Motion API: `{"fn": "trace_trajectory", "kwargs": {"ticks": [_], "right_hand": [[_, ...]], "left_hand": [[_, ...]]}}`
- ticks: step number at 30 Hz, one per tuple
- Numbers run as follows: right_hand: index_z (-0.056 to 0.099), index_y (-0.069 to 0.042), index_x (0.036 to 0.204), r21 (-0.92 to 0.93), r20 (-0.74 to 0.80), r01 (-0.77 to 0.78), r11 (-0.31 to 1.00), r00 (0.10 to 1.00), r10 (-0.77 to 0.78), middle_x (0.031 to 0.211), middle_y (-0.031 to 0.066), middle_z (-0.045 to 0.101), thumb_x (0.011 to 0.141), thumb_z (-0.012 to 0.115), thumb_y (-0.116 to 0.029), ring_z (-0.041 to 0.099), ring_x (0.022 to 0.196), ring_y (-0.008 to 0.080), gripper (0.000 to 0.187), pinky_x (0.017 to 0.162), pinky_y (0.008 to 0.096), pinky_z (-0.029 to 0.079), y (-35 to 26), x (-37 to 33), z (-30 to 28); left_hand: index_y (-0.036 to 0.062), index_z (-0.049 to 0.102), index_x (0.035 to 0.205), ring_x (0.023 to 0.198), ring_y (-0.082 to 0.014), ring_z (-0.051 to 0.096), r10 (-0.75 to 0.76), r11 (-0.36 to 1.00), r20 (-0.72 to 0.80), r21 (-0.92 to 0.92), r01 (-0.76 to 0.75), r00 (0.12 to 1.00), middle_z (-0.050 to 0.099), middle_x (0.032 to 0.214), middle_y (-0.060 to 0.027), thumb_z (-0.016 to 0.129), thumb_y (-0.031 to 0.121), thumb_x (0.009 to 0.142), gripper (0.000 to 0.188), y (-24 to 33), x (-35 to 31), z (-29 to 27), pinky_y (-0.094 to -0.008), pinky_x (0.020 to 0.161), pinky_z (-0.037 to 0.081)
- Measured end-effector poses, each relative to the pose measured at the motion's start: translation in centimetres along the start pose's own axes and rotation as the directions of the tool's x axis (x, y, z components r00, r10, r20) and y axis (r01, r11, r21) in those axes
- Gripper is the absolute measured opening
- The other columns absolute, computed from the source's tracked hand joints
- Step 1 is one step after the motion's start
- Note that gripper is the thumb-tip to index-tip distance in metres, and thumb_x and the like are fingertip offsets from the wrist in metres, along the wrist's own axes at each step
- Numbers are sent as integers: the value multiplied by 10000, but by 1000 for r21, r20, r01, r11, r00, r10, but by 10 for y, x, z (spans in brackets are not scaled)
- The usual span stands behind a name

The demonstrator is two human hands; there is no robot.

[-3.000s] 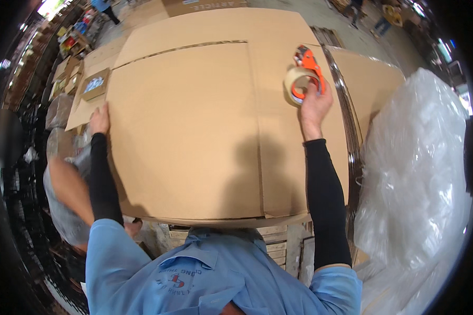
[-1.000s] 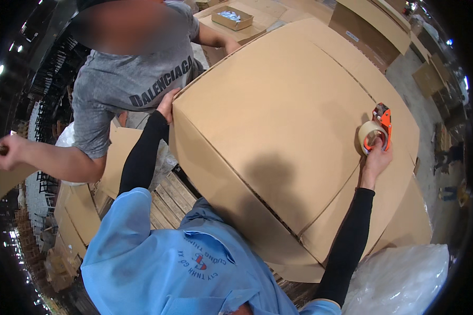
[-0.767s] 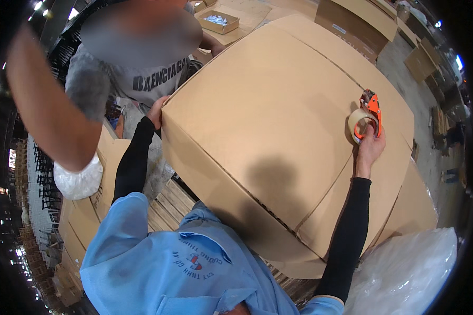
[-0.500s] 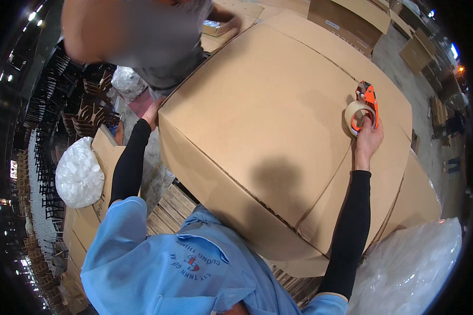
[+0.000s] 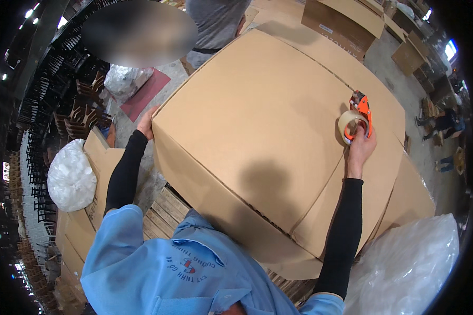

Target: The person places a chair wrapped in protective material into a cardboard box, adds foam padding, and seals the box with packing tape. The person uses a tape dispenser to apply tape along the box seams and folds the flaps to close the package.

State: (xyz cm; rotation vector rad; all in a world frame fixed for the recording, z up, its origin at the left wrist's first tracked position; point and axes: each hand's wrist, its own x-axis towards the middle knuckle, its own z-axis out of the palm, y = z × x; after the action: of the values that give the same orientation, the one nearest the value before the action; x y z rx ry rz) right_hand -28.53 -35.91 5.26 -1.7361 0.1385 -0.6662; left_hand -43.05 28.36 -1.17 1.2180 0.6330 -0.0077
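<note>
A large brown cardboard box [image 5: 257, 121] stands before me, its top flaps folded down and meeting at narrow seams. My right hand [image 5: 361, 149] is wrapped round an orange tape dispenser [image 5: 363, 105] loaded with a roll of clear tape [image 5: 347, 126], just over the box's right side by a seam. At the box's left corner, my left hand [image 5: 146, 124] grips the edge; some of its fingers are hidden against the cardboard.
Another person [image 5: 215, 26] stands at the box's far left. Beneath the box shows a wooden pallet [image 5: 165, 210]. Clear plastic bundles lie at the right [image 5: 410, 268] and left [image 5: 72, 176]. An opened carton [image 5: 341, 29] is at the back, and chair frames [image 5: 81, 118] are stacked leftward.
The other person has moved back from the box's far left edge. My view has shifted slightly; both my hands keep their hold on the box corner and the tape dispenser.
</note>
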Motion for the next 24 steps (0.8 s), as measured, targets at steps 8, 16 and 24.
{"fn": "trace_trajectory", "kwargs": {"ticks": [8,16,24], "right_hand": [[663,54,1150,-60,31,-43,997,998,45,1019,88,715,918,581,-12,665,903,150,255,832,305,527,-7,-4,4],[660,51,1159,4,-59,-32,999,998,32,1043,100,708,927,594,-6,663,950,175,248,879,328,530,13,3,-9],[656,54,1142,213,-171,-117,970,973,155,1072,110,697,920,600,21,661,978,190,232,893,347,534,11,11,-4]], "left_hand": [[52,500,1128,1025,-263,647,228,967,-229,-61,-248,946,637,1095,-106,664,202,945,288,1,29,-37,-433,877,555],[26,546,1373,1372,-278,487,693,704,281,-462,-539,663,517,1493,-105,447,522,1027,612,68,-80,61,-428,1177,323],[25,587,726,1425,-371,411,208,-263,912,401,-877,355,426,1554,-179,674,321,908,358,23,-110,140,-586,1174,279]]}}
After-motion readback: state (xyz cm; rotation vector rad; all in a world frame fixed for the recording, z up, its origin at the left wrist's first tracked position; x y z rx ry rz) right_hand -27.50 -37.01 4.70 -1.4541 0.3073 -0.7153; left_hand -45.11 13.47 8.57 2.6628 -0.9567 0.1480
